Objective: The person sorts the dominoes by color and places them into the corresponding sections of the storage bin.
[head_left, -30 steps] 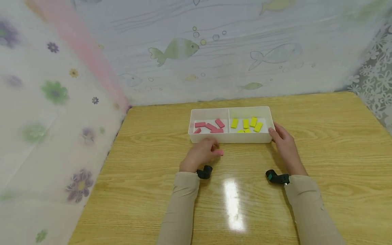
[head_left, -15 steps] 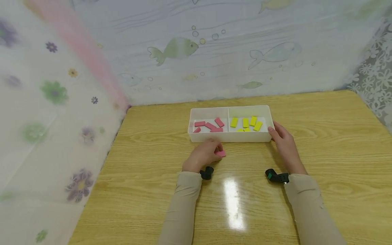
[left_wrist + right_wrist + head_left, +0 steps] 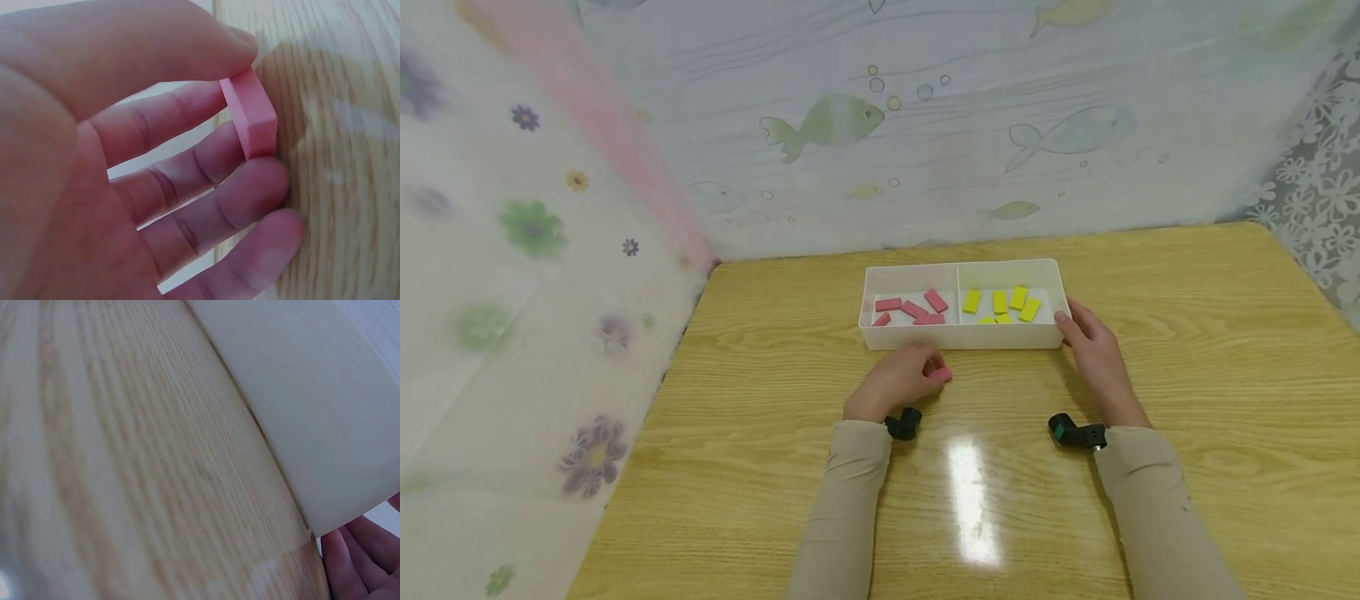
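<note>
Just in front of the white two-compartment box (image 3: 1000,337), my left hand (image 3: 901,377) pinches a small pink block (image 3: 942,374). In the left wrist view, the thumb lies on one end of this pink block (image 3: 253,109) and fingertips lie behind it, close to the tabletop. My right hand (image 3: 1093,354) holds the box's front right corner, thumb near the rim and fingers along the side. The right wrist view shows its fingers (image 3: 362,559) by the box's corner. Several pink blocks (image 3: 888,305) lie in the left compartment. Several yellow blocks (image 3: 999,302) lie in the right one.
A wooden table (image 3: 760,350) carries the box near its back edge. Behind it hangs a fish-patterned sheet (image 3: 842,121), with a flowered sheet (image 3: 531,292) on the left. A black camera mount (image 3: 904,423) sits on the left wrist, another mount (image 3: 1077,432) on the right.
My left hand has shifted slightly right since a second ago, and the pink block at its fingertips has changed its tilt. The right hand stays on the box, which stands where it was.
</note>
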